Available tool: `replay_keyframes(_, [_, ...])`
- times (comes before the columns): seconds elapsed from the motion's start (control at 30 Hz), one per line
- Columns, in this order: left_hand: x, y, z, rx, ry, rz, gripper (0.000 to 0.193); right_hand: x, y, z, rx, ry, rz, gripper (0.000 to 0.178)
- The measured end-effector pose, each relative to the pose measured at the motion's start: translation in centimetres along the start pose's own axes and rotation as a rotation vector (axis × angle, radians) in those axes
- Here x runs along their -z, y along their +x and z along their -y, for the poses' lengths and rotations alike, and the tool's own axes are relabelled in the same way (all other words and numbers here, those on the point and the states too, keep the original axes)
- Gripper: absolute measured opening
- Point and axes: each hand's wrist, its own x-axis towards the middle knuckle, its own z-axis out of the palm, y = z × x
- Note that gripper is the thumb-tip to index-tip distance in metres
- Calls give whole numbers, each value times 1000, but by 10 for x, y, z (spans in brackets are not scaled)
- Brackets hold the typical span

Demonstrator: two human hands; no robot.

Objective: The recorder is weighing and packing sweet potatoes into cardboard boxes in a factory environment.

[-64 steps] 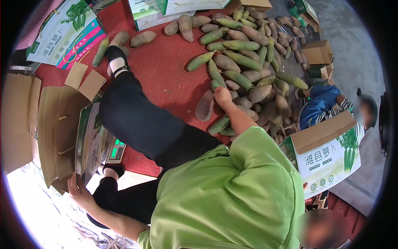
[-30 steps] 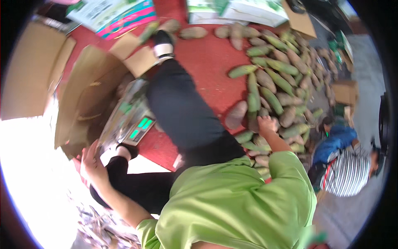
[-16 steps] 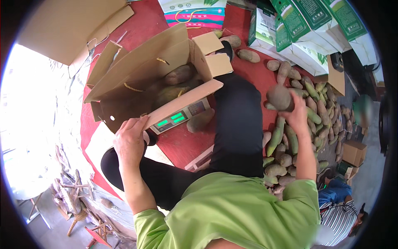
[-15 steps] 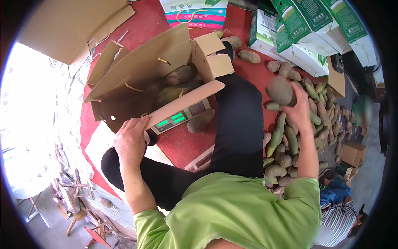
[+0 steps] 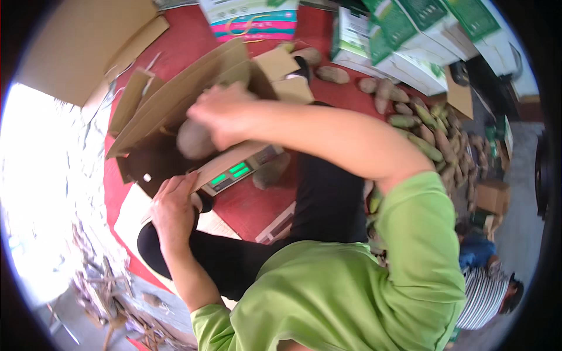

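My left hand (image 5: 172, 202) is closed on the near flap of an open cardboard box (image 5: 237, 153), at its left corner. Over the box opening, my right hand (image 5: 225, 111), blurred by motion, grips a thick brown root vegetable (image 5: 194, 140) that looks coated with soil. My right forearm and hand hide most of the box's contents. Beneath the box's near side shows a digital scale (image 5: 225, 178) with lit green displays. One more brown root (image 5: 271, 171) lies beside the scale on the red surface.
A heap of brown and green roots (image 5: 439, 137) lies to the right. Green-and-white cartons (image 5: 410, 35) line the back right, and a pink-and-blue carton (image 5: 254, 28) stands at the back. A large cardboard box (image 5: 76, 47) fills the far left. Someone in stripes (image 5: 483, 292) is at lower right.
My right hand has swung left from the heap to over the box, carrying the brown root vegetable. My left hand keeps its hold on the flap. The whole view has shifted slightly.
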Motion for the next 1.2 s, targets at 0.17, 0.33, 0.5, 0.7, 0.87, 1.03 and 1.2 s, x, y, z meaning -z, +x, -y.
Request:
replay_keyframes(0.17, [-1, -9, 4, -9, -49, -5, 33, -42, 43, 32, 161, 194, -313, 29])
replay_keyframes(0.33, [-6, -11, 7, -28, -43, 3, 25, 0, -20, 11, 210, 400, -656, 35])
replay_keyframes(0.5, [-2, -13, 15, 34, -27, 21, 24, -10, -123, -69, 49, 583, -1048, 34])
replay_keyframes(0.7, [-9, -8, 16, 18, -95, 4, 22, -150, -268, -196, -742, 597, -851, 31])
replay_keyframes(0.87, [-18, -2, 22, -29, -112, -2, 20, -322, -354, -216, -1174, 583, -570, 27])
replay_keyframes(1.03, [-18, -1, 20, -33, -62, -28, 19, -465, -388, -199, -1207, 592, 323, 27])
replay_keyframes(1.2, [-16, -5, 17, 4, -75, -51, 19, -449, -373, -147, -1657, 855, -238, 37])
